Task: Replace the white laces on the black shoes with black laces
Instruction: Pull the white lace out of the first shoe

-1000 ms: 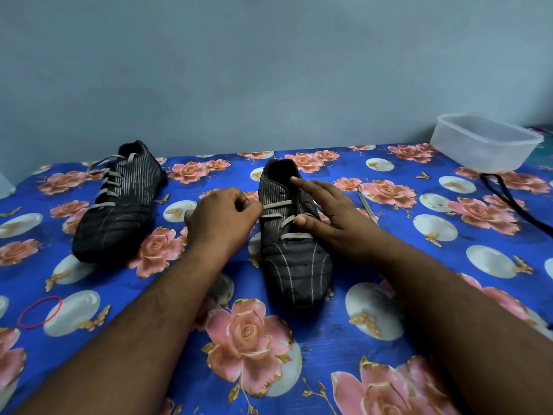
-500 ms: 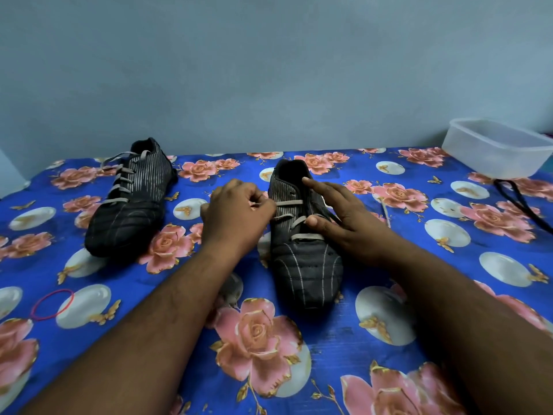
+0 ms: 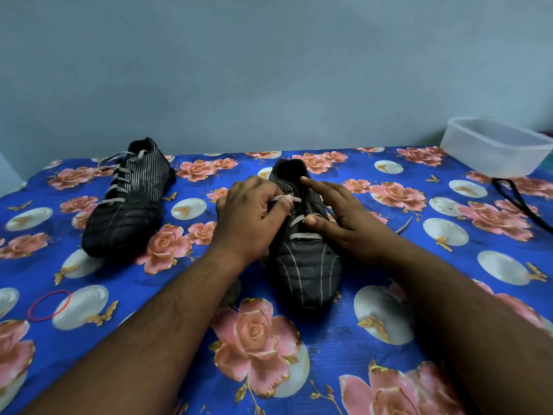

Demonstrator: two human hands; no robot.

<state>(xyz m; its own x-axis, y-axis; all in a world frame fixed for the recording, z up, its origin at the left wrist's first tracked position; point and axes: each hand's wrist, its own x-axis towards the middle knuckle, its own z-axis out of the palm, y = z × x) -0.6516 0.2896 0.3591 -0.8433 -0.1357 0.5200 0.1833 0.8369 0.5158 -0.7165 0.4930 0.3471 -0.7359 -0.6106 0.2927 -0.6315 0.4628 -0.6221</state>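
Left hand: fingers curled, pinching a crossing of the dingy white lace near the top of the near shoe's lacing; the lace runs over a fingertip.

Right hand: fingers nearly straight and spread, laid along the right side of the same shoe; forefinger reaching to the collar, thumb pressed on the lacing by a middle crossing.

Near black leather shoe with thin pale stripes: upright on the cloth, toe toward the camera, between the two hands; white lace threaded through its lower rows, one loose end trailing onto the cloth just right of the right hand.

Second black striped shoe: well to the left of the left hand, tilted, fully laced in white, untouched.

Black laces: lying at the right edge of the cloth, well apart from both hands, just below a clear plastic tub.

Red rubber band: lower left.

Surface: blue floral cloth.
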